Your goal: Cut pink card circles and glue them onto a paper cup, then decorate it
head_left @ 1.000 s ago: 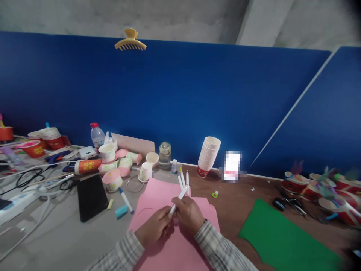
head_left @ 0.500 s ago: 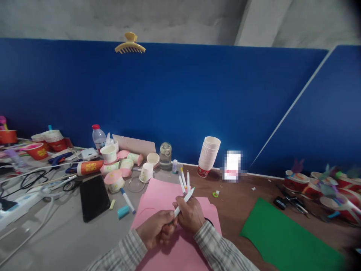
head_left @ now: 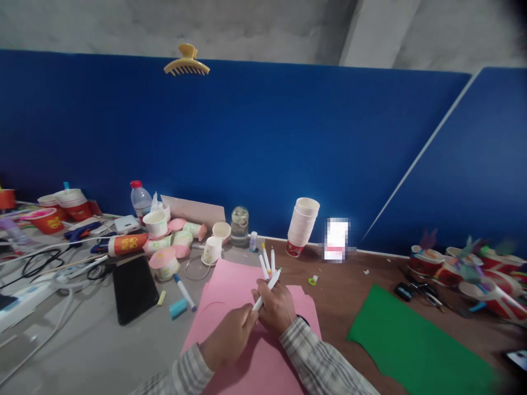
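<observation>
Over the pink paper [head_left: 263, 351] nearest the camera, both hands have drawn closer together than half a second ago: the left hand [head_left: 228, 337] has its fingers closed on the lower end of a white marker [head_left: 265, 289], and the right hand [head_left: 276, 304] grips its middle, so the marker is probably being capped or uncapped. Behind lie more markers [head_left: 267, 259]. Farther off on the table [head_left: 82, 345], tipped paper cups [head_left: 181, 238] look empty, as does the stack [head_left: 303, 225]; the jar [head_left: 240, 226] seems clear.
</observation>
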{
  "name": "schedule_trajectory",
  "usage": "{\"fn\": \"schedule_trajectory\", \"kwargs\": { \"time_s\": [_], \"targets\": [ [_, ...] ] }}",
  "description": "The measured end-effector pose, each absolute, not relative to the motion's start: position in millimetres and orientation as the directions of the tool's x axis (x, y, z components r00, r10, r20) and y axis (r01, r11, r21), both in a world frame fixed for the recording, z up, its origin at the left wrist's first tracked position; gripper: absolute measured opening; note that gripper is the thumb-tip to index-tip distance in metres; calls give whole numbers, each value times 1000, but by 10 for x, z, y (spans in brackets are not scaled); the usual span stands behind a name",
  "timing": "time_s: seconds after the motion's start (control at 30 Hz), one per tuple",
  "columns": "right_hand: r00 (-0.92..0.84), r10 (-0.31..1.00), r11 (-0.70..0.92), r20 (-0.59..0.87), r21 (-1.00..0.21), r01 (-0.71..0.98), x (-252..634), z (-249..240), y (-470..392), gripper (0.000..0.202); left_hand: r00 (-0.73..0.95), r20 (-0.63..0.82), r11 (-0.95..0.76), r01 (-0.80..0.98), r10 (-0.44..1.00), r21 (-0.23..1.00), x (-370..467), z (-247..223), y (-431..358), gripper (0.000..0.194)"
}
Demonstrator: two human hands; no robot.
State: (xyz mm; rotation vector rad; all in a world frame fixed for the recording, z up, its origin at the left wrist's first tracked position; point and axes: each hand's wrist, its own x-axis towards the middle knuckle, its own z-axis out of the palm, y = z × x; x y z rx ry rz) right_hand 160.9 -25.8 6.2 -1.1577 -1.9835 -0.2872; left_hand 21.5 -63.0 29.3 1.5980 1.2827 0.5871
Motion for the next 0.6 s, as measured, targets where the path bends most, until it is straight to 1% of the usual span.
{"fn": "schedule_trajectory", "kwargs": {
  "time_s": [0.1,0.13,0.17,0.23,0.27,0.3,0.33,0.4,0.43,0.47,0.5,0.53,0.57,0.6],
  "targets": [
    [-195,662,533,724,-272,801,1653,49,-207,12,225,-146,-48,681,963,731,229,187,-691,19],
    [-154,677,513,720,-310,800,1698,57,-179,13,215,-141,-60,723,966,688,219,162,-714,18],
    [-105,692,486,714,-355,799,1757,75,-148,15,221,-148,-63,730,964,680,201,149,-732,18],
    [8,719,428,695,-451,783,1892,136,-96,21,280,-160,-71,665,946,744,146,164,-743,20],
    [53,730,408,681,-497,766,1952,176,-85,22,316,-147,-73,589,937,805,115,191,-734,22],
    [74,744,405,664,-536,741,1995,220,-86,21,363,-92,-103,482,927,870,85,228,-716,25],
    [75,762,411,643,-571,710,2018,264,-101,21,381,-51,-122,417,923,901,59,268,-691,28],
    [24,808,443,589,-633,635,2002,348,-160,22,355,-12,-132,377,935,917,25,328,-632,24],
    [-13,834,459,552,-680,571,1972,384,-195,24,343,-9,-126,367,939,922,18,337,-602,24],
    [-53,866,465,498,-759,457,1935,414,-230,27,324,-2,-122,363,946,924,15,330,-575,23],
    [-82,901,432,426,-858,279,1898,438,-260,32,305,5,-120,359,952,926,15,307,-551,22],
    [-101,928,369,359,-924,103,1865,456,-283,38,288,15,-121,355,957,927,17,273,-529,21],
    [-107,949,292,296,-955,-54,1840,466,-299,45,265,33,-127,349,964,929,19,235,-509,18],
    [-96,965,227,245,-960,-164,1821,470,-308,51,257,41,-132,347,966,929,20,197,-492,16]
  ]
}}
